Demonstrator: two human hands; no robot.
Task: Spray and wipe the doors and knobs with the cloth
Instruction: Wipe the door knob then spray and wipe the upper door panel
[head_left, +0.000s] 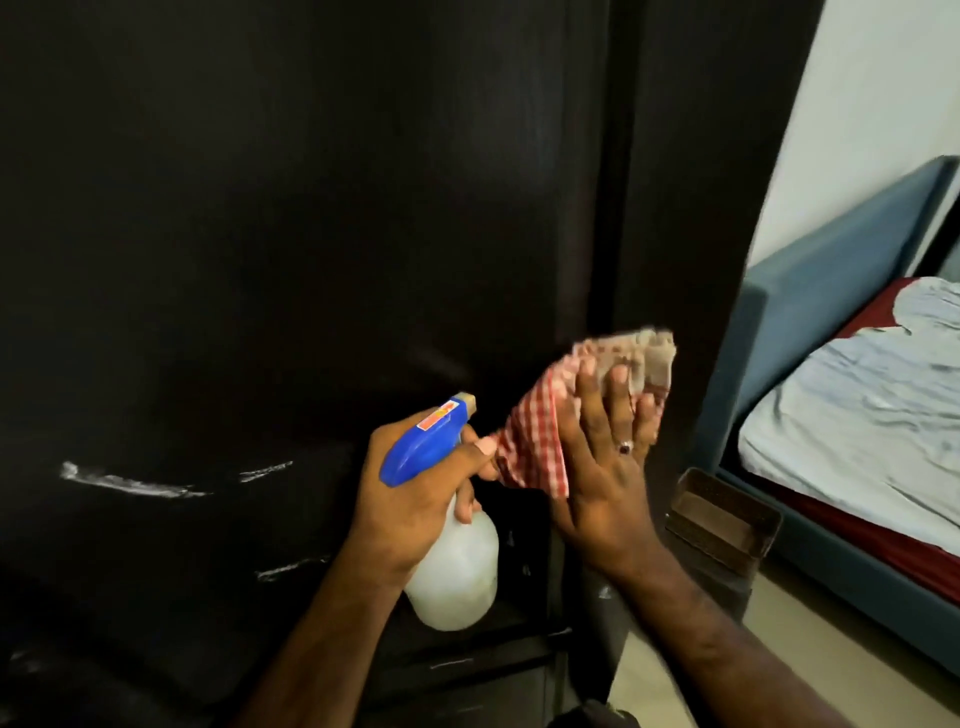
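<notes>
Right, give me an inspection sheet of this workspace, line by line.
Surface: dark wardrobe door, with white streaks low on the left.
Job's things: spray bottle, blue head, nozzle toward the door; red-checked cloth pressed flat against the door edge. No knob seen.
Clutter: brown box on the floor by the door.
Grips: left hand holds the bottle's neck; right hand, ring on one finger, presses the cloth with straight fingers.
Cables: nothing seen.
Surroundings: bed with blue frame, rumpled pale sheet over red; white wall; pale floor.
</notes>
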